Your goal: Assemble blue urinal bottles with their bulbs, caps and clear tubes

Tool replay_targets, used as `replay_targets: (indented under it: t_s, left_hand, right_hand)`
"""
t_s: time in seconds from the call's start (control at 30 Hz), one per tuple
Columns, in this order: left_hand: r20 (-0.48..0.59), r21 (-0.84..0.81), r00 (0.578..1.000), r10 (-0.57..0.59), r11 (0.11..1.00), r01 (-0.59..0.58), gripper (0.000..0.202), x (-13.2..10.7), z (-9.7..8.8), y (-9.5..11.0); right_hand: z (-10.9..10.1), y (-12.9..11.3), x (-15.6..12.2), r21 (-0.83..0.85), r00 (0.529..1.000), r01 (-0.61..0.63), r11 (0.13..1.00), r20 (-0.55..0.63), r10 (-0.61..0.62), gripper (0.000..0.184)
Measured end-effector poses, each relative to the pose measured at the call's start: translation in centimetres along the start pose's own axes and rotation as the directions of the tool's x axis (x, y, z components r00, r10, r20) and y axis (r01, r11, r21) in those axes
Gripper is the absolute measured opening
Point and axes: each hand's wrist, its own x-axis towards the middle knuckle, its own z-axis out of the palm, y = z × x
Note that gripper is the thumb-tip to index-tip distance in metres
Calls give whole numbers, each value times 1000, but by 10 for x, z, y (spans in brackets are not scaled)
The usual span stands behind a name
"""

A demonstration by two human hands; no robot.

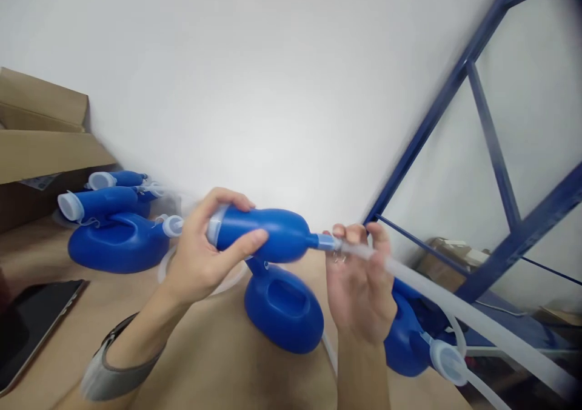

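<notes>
My left hand [204,252] is wrapped round a blue waisted plastic tube-shaped piece [277,231], with a translucent collar at its wide end. The piece is held level above the table. From its narrow end, a light connector [326,241] leads into a long translucent hose [436,289] running off to the lower right. My right hand [361,282], palm towards me, has its curled fingers on the hose near the connector; blur softens the fingertips. Below the held piece lies a blue plastic bottle [284,310] with a moulded handle hole.
More blue bottles [118,243] with clear-capped blue pieces [102,204] lie at left, before an open cardboard box [40,149]. A tablet-like black device [34,325] rests at lower left. Another blue bottle [404,343] is at right. A blue metal frame [491,137] stands beyond.
</notes>
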Motion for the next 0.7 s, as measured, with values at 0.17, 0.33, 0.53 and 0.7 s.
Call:
replay_targets:
  t_s: [0.17, 0.33, 0.53, 0.7]
  left_hand:
    - [3, 104, 1000, 7, 995, -8, 25, 9, -21, -4]
    - [76, 106, 996, -45, 994, 37, 25, 8, -14, -1]
    - [139, 81, 990, -40, 996, 29, 24, 5, -6, 1]
    - [174, 101, 984, -30, 995, 12, 24, 5, -6, -1]
  right_hand:
    - [-27, 2, 8, -331, 934, -254, 909, 161, 320, 57]
    - [-35, 13, 9, -415, 899, -289, 863, 193, 394, 50]
    - [-26, 19, 9, -229, 961, -211, 950, 132, 245, 19]
    - [-21, 10, 9, -231, 969, -184, 955, 118, 216, 23]
